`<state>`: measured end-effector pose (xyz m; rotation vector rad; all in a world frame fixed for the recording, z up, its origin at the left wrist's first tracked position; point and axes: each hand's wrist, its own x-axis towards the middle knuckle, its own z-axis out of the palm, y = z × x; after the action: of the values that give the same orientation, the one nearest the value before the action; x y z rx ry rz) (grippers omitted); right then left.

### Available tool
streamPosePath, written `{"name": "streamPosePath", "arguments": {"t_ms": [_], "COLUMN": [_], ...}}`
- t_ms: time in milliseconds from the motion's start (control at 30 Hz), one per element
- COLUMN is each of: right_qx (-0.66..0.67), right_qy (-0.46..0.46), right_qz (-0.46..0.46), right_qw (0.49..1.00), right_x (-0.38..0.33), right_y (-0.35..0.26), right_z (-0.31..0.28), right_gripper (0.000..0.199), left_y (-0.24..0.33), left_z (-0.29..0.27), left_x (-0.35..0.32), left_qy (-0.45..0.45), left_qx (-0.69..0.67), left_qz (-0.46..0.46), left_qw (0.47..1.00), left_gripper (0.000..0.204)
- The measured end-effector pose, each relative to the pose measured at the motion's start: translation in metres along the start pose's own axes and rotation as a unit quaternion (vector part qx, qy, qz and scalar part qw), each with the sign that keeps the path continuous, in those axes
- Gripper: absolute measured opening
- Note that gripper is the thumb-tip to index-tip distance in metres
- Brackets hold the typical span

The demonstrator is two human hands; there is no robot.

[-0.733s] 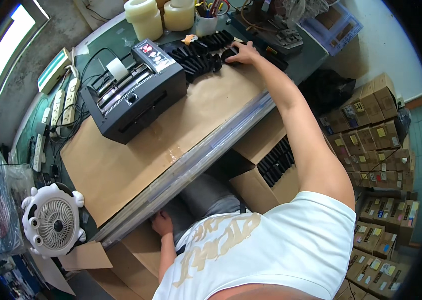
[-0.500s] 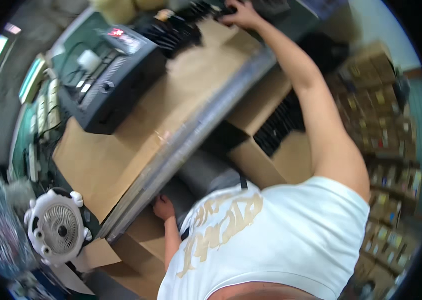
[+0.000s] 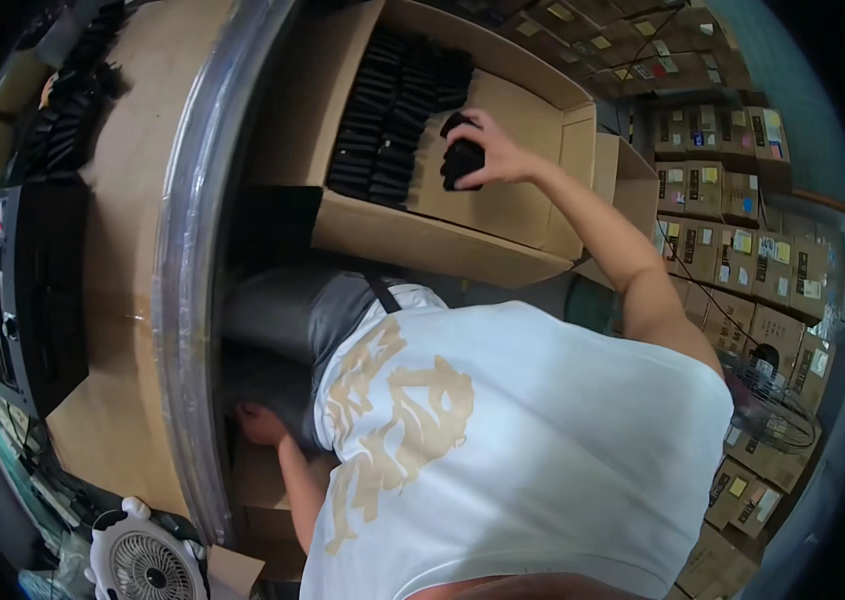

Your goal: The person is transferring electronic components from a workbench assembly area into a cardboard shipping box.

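Note:
My right hand is closed round a small bundle of black pieces, of a kind I cannot make out. It holds the bundle over the bare floor of an open cardboard box. Beside it, packed rows of similar black pieces fill the left side of that box. My left hand is low by my thigh, near the table edge and above another cardboard box. Its fingers lie partly in shadow, so whether they grip anything is hidden.
A brown-covered table with a plastic-wrapped edge runs along my left. On it stand a black machine with a red display and a pile of black pieces. A white fan is at lower left; stacked cartons line the right.
My view has turned right. My right hand has gone from the black pile on the table to the open box, now with a black bundle in it. The left hand stays low.

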<state>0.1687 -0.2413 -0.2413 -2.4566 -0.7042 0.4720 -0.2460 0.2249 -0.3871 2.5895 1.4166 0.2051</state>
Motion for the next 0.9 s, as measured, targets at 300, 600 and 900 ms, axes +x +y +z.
{"name": "streamPosePath", "arguments": {"t_ms": [300,600,900], "right_qx": [-0.128,-0.237,-0.036], "right_qy": [-0.013,0.062,0.144], "right_qz": [-0.048,-0.022,0.256], "right_qw": [0.991,0.969,0.955], "right_x": [0.03,0.018,0.009], "right_y": [0.072,0.053,0.05], "right_z": [0.035,0.056,0.119], "right_gripper": [0.064,0.081,0.103], "left_y": [-0.005,0.017,0.022], "left_z": [0.005,-0.014,-0.015], "left_x": [-0.002,0.0,0.001], "left_qy": [-0.047,-0.081,-0.056], "left_qx": [0.01,0.073,0.039], "left_qz": [-0.061,-0.098,-0.118], "left_qw": [0.997,0.989,0.991], "left_gripper": [0.035,0.036,0.035]}}
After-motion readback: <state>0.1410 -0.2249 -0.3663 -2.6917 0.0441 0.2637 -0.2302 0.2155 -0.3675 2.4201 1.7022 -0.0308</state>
